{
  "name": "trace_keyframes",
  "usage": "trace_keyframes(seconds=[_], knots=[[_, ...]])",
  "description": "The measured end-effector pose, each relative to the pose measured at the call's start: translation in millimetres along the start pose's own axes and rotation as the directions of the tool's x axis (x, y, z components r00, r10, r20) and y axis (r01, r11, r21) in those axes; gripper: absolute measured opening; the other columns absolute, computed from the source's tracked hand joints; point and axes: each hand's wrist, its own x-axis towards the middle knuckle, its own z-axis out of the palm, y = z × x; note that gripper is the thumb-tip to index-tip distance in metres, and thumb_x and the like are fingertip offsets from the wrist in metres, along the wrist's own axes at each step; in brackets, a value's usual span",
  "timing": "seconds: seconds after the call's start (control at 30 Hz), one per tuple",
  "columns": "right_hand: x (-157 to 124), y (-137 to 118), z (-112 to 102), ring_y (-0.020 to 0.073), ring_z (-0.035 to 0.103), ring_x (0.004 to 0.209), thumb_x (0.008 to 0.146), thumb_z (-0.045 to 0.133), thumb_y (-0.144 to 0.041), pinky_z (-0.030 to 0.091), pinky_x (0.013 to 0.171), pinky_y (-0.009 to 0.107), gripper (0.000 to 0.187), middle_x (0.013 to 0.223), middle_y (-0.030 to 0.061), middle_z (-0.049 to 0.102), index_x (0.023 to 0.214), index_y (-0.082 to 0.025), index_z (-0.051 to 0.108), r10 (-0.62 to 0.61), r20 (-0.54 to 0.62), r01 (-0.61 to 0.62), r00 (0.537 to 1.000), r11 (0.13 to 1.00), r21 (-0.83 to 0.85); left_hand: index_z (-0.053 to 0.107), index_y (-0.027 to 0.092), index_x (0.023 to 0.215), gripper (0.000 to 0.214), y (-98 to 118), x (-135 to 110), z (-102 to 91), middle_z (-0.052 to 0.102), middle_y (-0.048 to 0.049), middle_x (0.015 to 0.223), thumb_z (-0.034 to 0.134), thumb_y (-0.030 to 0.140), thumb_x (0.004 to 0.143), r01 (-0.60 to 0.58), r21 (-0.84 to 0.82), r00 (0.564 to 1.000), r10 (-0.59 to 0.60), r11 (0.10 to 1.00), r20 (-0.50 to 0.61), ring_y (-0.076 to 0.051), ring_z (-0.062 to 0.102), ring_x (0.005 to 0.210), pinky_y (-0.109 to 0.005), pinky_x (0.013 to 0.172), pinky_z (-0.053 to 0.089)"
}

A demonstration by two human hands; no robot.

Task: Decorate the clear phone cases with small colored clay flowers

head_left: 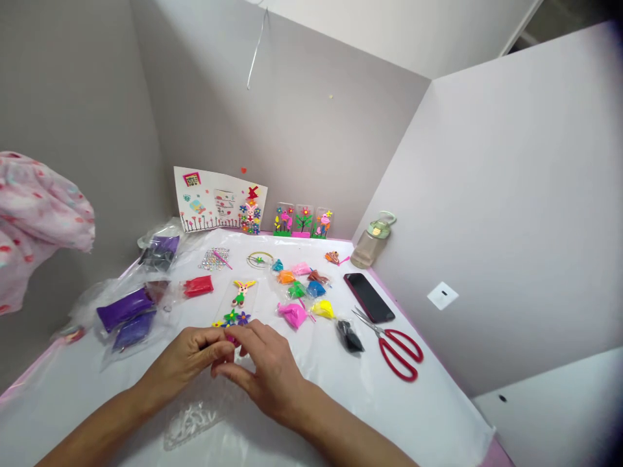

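Note:
My left hand point(187, 357) and my right hand point(272, 366) meet over the near end of a clear panel, fingers closed together. Between their fingertips shows a small magenta clay piece point(232, 339), mostly hidden. Just beyond it, the clear panel point(225, 299) carries a clay rabbit point(241, 295) with yellow ears and a green body. Below the rabbit are clay flowers point(237, 316) in green, purple and yellow, partly covered by my fingers. Under my wrists lies a clear plastic mould point(189, 425) with raised curled shapes.
Bagged clays in several colours, including pink point(293, 315) and black point(349, 337), lie to the right. Red-handled scissors point(396, 353), a phone point(368, 297) and a bottle point(372, 243) stretch along the right edge. Purple clay packs point(125, 308) lie left; rhinestones point(209, 259) lie behind.

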Motion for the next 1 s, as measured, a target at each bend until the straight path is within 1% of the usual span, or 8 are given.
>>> trace_keyframes(seconds=[0.2,0.3,0.4,0.5,0.63,0.77,0.87,1.0], knots=[[0.2,1.9,0.5,0.0144,0.065,0.075,0.105,0.061,-0.033,0.049,0.07,0.023,0.023,0.083,0.0044,0.07,0.092,-0.017,0.07,0.085,-0.066,-0.075,0.994,0.989,0.13,0.054,0.021,0.057,0.057,-1.4,-4.7,5.8,0.054,0.0025,0.059,0.047,0.063,0.095,-0.023,0.016,0.999,0.024,1.0,-0.044,-0.016,0.049,0.061,-0.025,0.065,0.04],[1.3,3.0,-3.5,0.0137,0.065,0.077,0.103,0.064,-0.026,0.05,0.072,0.022,0.013,0.087,0.0042,0.071,0.098,-0.018,0.072,0.169,-0.04,-0.155,0.985,0.961,0.23,0.055,0.022,0.065,0.055,2.5,-7.5,4.4,0.06,0.0018,0.069,0.042,0.061,0.1,-0.032,0.027,0.992,0.035,0.999,-0.121,-0.017,0.054,0.07,-0.025,0.071,0.042],[2.3,5.3,-5.3,0.0136,0.067,0.079,0.1,0.066,-0.02,0.051,0.074,0.022,0.009,0.092,0.0042,0.073,0.103,-0.019,0.074,0.217,-0.046,-0.197,0.975,0.943,0.27,0.063,0.023,0.078,0.041,6.6,-8.3,2.4,0.064,0.0029,0.078,0.053,0.058,0.098,-0.013,0.021,0.986,0.016,1.0,-0.165,-0.017,0.057,0.076,-0.025,0.074,0.043],[2.7,5.6,-5.8,0.015,0.068,0.085,0.099,0.061,-0.014,0.052,0.077,0.024,0.018,0.096,0.0052,0.074,0.11,-0.02,0.073,0.186,-0.033,-0.172,0.982,0.953,0.247,0.066,0.023,0.083,0.035,9.1,-7.2,2.5,0.064,0.0032,0.076,0.061,0.056,0.094,0.008,-0.023,0.989,-0.011,1.0,-0.145,-0.017,0.058,0.075,-0.025,0.073,0.045],[1.8,2.0,-5.8,0.0165,0.068,0.09,0.099,0.06,-0.018,0.054,0.081,0.027,0.029,0.101,0.008,0.071,0.127,-0.018,0.068,0.101,0.024,-0.104,0.995,0.963,0.248,0.069,0.023,0.085,0.038,10.8,-5.3,4.9,0.066,0.0011,0.078,0.058,0.058,0.094,0.016,-0.039,0.991,-0.021,0.999,-0.133,-0.019,0.061,0.077,-0.027,0.074,0.047],[1.7,1.7,-5.1,0.0152,0.067,0.081,0.099,0.065,-0.026,0.053,0.077,0.026,0.012,0.093,0.0057,0.072,0.106,-0.019,0.072,0.214,-0.002,-0.204,0.977,0.934,0.292,0.069,0.023,0.078,0.043,11.8,-5.4,5.7,0.069,0.0004,0.08,0.056,0.059,0.096,0.01,-0.021,0.992,-0.013,1.0,-0.124,-0.02,0.062,0.079,-0.028,0.077,0.048],[4.7,2.9,-5.7,0.0137,0.067,0.075,0.1,0.057,-0.027,0.053,0.072,0.025,0.016,0.092,0.0049,0.072,0.103,-0.019,0.071,0.397,0.087,-0.391,0.914,0.802,0.451,0.069,0.023,0.08,0.042,10.7,-6.5,4.2,0.07,0.0004,0.084,0.056,0.059,0.097,0.002,0.001,0.989,-0.002,1.0,-0.151,-0.02,0.062,0.083,-0.028,0.079,0.048],[9.9,3.4,-6.6,0.0129,0.067,0.075,0.091,0.064,-0.028,0.053,0.076,0.025,0.014,0.086,0.0018,0.069,0.1,-0.018,0.069,0.492,0.327,-0.567,0.807,0.492,0.66,0.072,0.026,0.097,0.034,7.4,-7.3,1.3,0.068,0.0025,0.084,0.059,0.058,0.098,-0.004,0.07,0.976,0.019,0.998,-0.219,-0.017,0.058,0.077,-0.025,0.073,0.044]])
